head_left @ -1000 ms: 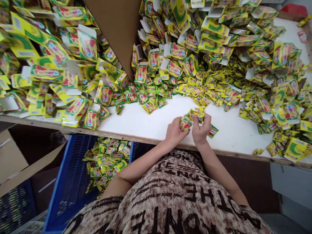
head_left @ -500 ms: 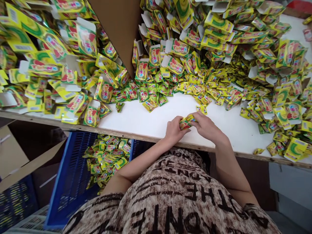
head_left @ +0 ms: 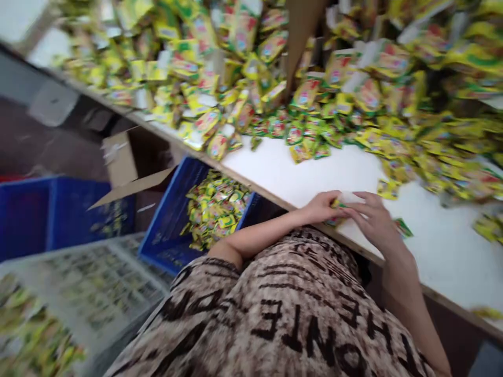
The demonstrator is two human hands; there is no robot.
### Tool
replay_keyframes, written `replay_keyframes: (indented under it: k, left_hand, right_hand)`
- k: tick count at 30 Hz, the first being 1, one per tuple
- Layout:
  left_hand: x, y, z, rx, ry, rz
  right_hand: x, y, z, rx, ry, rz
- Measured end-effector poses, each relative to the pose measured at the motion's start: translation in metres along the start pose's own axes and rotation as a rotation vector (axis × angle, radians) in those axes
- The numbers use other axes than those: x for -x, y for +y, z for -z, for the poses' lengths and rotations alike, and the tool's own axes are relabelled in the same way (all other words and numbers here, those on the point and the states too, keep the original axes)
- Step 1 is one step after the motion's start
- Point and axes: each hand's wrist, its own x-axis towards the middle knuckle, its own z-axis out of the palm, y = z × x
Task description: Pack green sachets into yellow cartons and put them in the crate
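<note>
Close to the table's front edge, my two hands meet around a small yellow-green box (head_left: 349, 198) with a white flap showing. My left hand (head_left: 321, 208) closes on the box's left end. From the right, my right hand (head_left: 373, 220) has its fingers bent over the flap side; the fingers hide much of the box. A green packet (head_left: 404, 228) lies on the white table (head_left: 275, 173) just right of my right hand. Behind my hands is a heap of small yellow and green packets (head_left: 310, 133).
Many open small boxes (head_left: 204, 63) are piled at the back left, and more boxes lie at the back right. A brown cardboard panel (head_left: 302, 36) stands between them. Below the table, a blue crate (head_left: 165, 220) holds packets. At lower left is a pale crate (head_left: 98, 293).
The view has swung left, bringing more crates into sight. A white flap now shows between my hands, and a green packet lies beside my right hand.
</note>
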Motion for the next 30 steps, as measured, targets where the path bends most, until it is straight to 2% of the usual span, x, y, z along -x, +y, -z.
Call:
replay_keyframes:
  k: [1,4,5,6,8,12,14,17,20,23,25,27,30]
  left_hand:
    - [0.0,0.0,0.0,0.0,-0.008,0.009]
    - [-0.002,0.003,0.003,0.038,-0.042,0.017]
    - [-0.002,0.004,0.003,0.087,-0.048,0.011]
    - [-0.002,0.004,0.003,0.155,-0.048,0.007]
    - [-0.001,0.004,0.001,0.326,-0.045,0.027]
    - [-0.002,-0.004,-0.003,0.633,-0.169,0.149]
    - [-0.002,-0.007,-0.002,0.71,-0.214,0.179]
    - [-0.001,-0.006,0.001,0.752,-0.196,0.164]
    - [0.004,0.0,0.006,0.681,-0.13,0.096]
    - [0.007,0.008,0.009,0.406,0.023,-0.005]
    - [0.007,0.011,0.011,0.227,0.113,-0.068]
    - [0.005,0.011,0.012,0.11,0.167,-0.114]
    - [0.002,0.01,0.011,0.019,0.18,-0.136]
  right_hand:
    - [0.002,0.001,-0.002,-0.055,0.075,-0.054]
    - [0.008,0.005,-0.009,-0.332,0.453,-0.362]
    - [0.01,0.006,-0.011,-0.436,0.491,-0.455]
    - [0.013,0.006,-0.012,-0.53,0.492,-0.52]
    - [0.02,0.005,-0.011,-0.652,0.411,-0.57]
    - [0.036,-0.002,-0.004,-0.685,0.262,-0.595]
    - [0.038,-0.004,-0.006,-0.665,0.271,-0.608]
    - [0.033,-0.005,-0.017,-0.638,0.355,-0.565]
    - [0.024,-0.006,-0.029,-0.592,0.492,-0.515]
    - [0.02,-0.009,-0.035,-0.485,0.623,-0.437]
    - [0.018,-0.009,-0.036,-0.438,0.6,-0.42]
    - [0.016,-0.008,-0.035,-0.475,0.541,-0.467]
    - [0.013,-0.006,-0.034,-0.574,0.49,-0.537]
